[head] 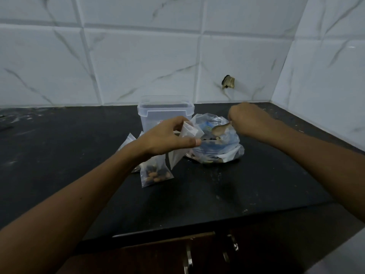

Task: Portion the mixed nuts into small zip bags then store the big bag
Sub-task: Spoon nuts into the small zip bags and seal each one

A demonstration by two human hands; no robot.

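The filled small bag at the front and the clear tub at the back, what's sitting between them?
In the head view, the left hand with its empty zip bag lies between the filled bag and tub.

Bare counter (227, 186) in front; container (166, 113) behind bags.

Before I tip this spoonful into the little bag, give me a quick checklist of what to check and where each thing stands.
1. Small zip bag held up by the left hand: ok, thumb and fingers pinch it near the top.
2. Bag mouth open wide enough: cannot tell, the opening is blurred.
3. Spoon gripped by the right hand: ok, its bowl hangs over the big bag.
4. Spoon loaded with nuts: cannot tell, motion blur.
5. Spoon lined up with the small bag: not ok, it sits to the right of it.
6. Filled bag out of the way: ok, it stands on the counter below the left hand.
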